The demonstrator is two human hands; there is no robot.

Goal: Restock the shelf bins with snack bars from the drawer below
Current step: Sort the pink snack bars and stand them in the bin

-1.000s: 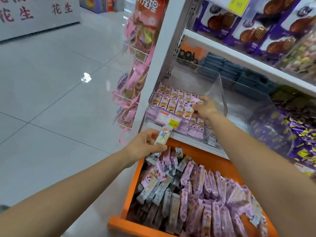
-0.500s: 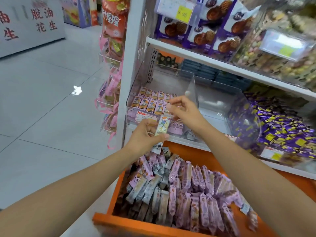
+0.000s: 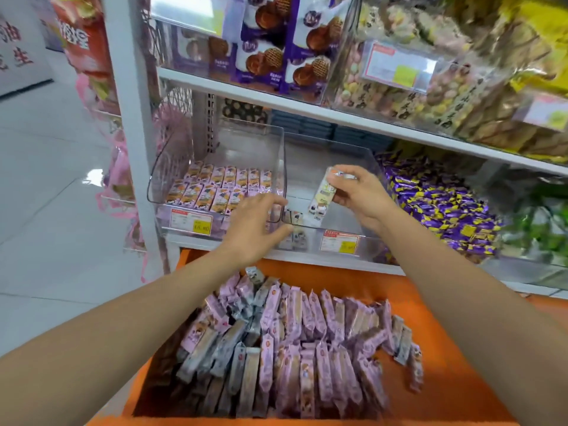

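The pale wrapped snack bar (image 3: 322, 195) had passed from the left hand (image 3: 255, 224), now empty and spread, to the right hand (image 3: 359, 195), which pinched it over the clear plastic bin (image 3: 322, 155) at mid-frame; placing it probably remained.

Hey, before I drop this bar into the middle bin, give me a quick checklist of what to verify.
1. Grip: right hand holds bar, ok.
2. Position: bar over middle bin, ok.
3. Room: middle bin nearly empty, ok.
4. Match: bar versus bars in bin, cannot tell, blurred.
5. Spare hand: left hand holds nothing, ok.
6. Supply: drawer open and stocked, ok.
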